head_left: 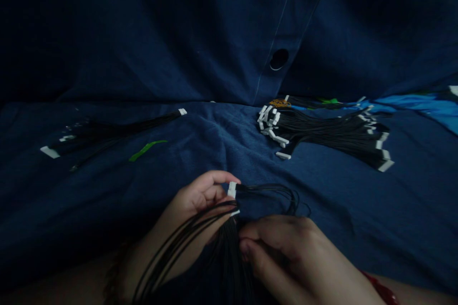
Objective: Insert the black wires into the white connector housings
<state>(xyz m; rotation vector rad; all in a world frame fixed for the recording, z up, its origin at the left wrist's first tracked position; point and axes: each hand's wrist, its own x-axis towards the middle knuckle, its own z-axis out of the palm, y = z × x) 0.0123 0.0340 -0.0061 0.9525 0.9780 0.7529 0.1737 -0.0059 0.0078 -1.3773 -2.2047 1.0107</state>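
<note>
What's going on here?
A person is handling black wires with white connectors. The left hand holds a white connector at its fingertips; the right hand is at the wires just below, its exact grip hard to see. Farther off, a smaller bundle lies to the left and a larger bundle to the right on dark blue cloth.

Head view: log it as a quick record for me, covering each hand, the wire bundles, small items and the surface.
Left hand: left hand pinches a white connector between forefinger and thumb
Right hand: right hand at the hanging black wires; grip unclear
Right bundle: larger wire bundle, white connectors at both ends
Left bundle: smaller wire bundle, white connector at its right end
Small items: green strip near the smaller bundle; orange bands beside the larger
Surface: dark blue cloth, wrinkled
</note>
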